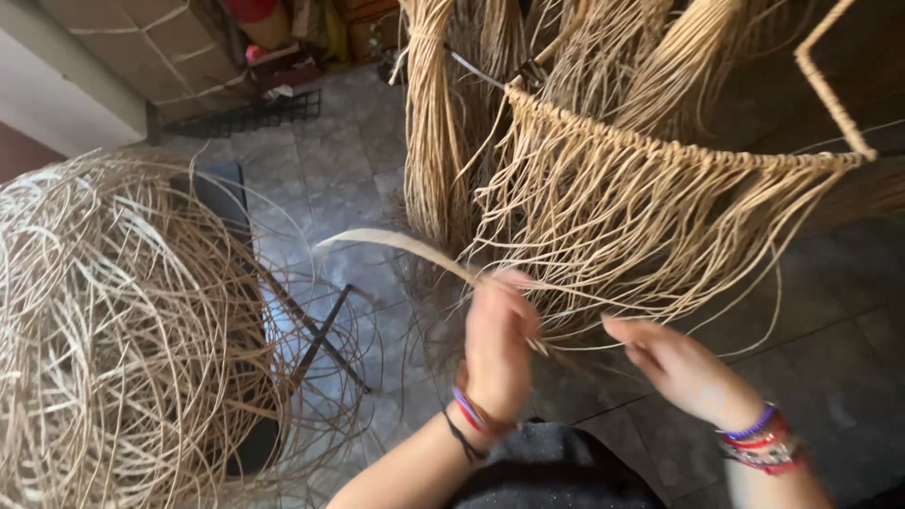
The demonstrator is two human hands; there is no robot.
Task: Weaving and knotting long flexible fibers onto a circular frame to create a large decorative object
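Raffia strand (396, 247): light, limp, dry, frays easily; take near knotted frame (660, 151). Left hand (498, 353) pinches strand; right hand (683, 372) fingers half-curled, touching fringe (622, 236), grip unclear.

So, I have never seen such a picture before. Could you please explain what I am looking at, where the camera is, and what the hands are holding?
There is only one picture. The camera sits on a person's head and looks down, so the two bare hands at the bottom belong to that person.

The left hand, with thread bracelets on the wrist, pinches a bunch of pale straw-like strands. One flat strand sticks out to the left, blurred by motion. The right hand, with beaded bracelets, touches the same bunch from the other side.

These strands hang as a fringe from a wrapped frame. More bundles hang behind.

On the left is a big loose tangle of thin cane. Below is a grey tiled floor.
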